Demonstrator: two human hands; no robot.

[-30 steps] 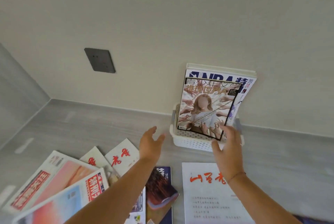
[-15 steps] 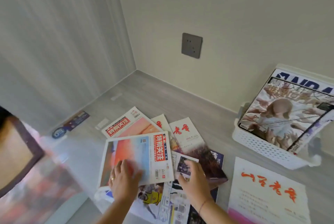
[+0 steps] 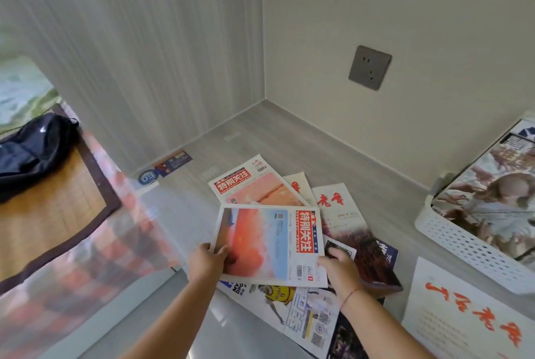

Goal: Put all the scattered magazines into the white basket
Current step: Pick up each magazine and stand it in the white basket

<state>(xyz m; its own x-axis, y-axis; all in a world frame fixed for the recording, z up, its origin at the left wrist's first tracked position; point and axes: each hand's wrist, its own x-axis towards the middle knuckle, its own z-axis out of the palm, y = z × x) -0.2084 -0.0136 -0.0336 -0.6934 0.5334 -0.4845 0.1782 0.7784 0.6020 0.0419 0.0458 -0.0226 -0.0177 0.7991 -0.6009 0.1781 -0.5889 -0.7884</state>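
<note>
1. Left hand (image 3: 207, 260) pinches the near-left edge of the red-sky magazine (image 3: 269, 242); right hand (image 3: 339, 269) curls round the opposite corner.
2. Lift it level toward the white basket (image 3: 463, 245), well right of the right hand.

1. Left of the white basket (image 3: 463, 248), our left hand (image 3: 207, 261) pinches the near left corner of the red-sky magazine (image 3: 269, 245), thumb on the cover.
2. Our right hand (image 3: 340, 269) holds that magazine's near corner on the basket's side; the cover overlaps part of the hand.
3. Under it, also left of the basket, others lie fanned: a matching red-masthead issue (image 3: 249, 185), a white calligraphy issue (image 3: 335, 208), a dark cover (image 3: 373, 260) and a basketball issue (image 3: 289, 306).
4. Inside the basket, tilted magazines (image 3: 492, 202) lean toward the wall.
5. Just in front of the basket lies a white sheet (image 3: 463, 321) with orange brush characters.
6. A grey wall socket (image 3: 369, 67) sits above and left of the basket; a black bag (image 3: 31, 150) lies far to its left.
</note>
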